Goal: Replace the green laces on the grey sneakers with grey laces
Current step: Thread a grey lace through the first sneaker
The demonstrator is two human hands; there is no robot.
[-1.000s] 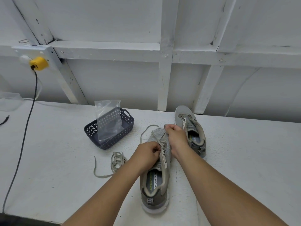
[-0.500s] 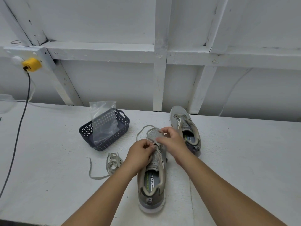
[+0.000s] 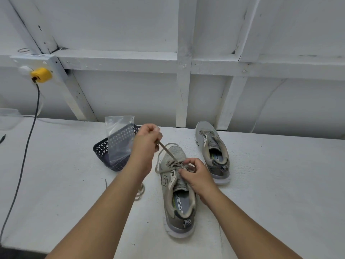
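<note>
A grey sneaker [image 3: 179, 208] lies toe-away in front of me on the white table. A grey lace [image 3: 167, 150] runs taut from its lower eyelets up to my left hand [image 3: 147, 141], which grips the lace end and is raised above and left of the toe. My right hand [image 3: 196, 174] pinches the lace at the eyelets on the shoe's tongue. The lace's other part loops around the toe. A second grey sneaker [image 3: 212, 152] without a lace lies behind and to the right. A bundled loose lace [image 3: 140, 192] peeks out under my left forearm.
A dark perforated basket [image 3: 104, 150] holding a clear plastic bag [image 3: 119, 139] stands left of the shoes. A black cable [image 3: 24, 157] hangs from a yellow plug [image 3: 41, 75] at the far left. A white framed wall backs the table [image 3: 280, 184].
My left hand has risen and moved away to the upper left, pulling the lace taut through the eyelets. My right hand has shifted down onto the shoe's tongue.
</note>
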